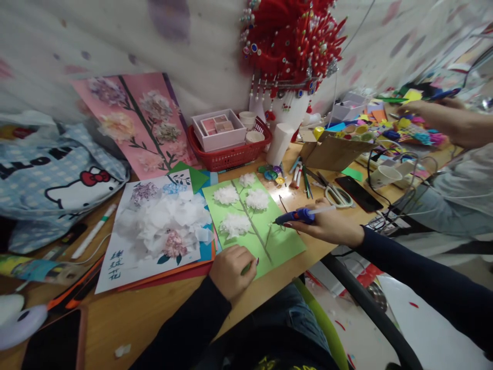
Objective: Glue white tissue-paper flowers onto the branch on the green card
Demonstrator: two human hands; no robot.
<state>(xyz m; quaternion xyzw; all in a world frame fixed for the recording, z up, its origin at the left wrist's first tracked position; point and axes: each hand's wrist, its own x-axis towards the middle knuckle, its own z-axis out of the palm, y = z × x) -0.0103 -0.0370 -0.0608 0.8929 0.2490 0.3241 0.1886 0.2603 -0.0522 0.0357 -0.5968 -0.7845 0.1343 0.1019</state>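
My right hand (334,223) grips a blue hot glue gun (296,216) with a glue stick poking out of its back. Its nozzle points at a light green card (285,247), close to a thin drawn branch. On the card, a long dark stem runs between several white paper flowers (234,225). My left hand (233,271) rests with curled fingers at the card's near left edge. A bit of green shows between its fingers, and I cannot make out what that is. Left of the card, crumpled white tissue petals (156,226) lie heaped on a white sheet (111,267).
Behind stand a pink flower picture (129,121) and a red basket (231,158). Scissors (336,194), pens and a black phone (359,194) lie to the right, near loose cables. Another person's arm (442,121) reaches over craft pieces. A checked bag (61,190) sits left.
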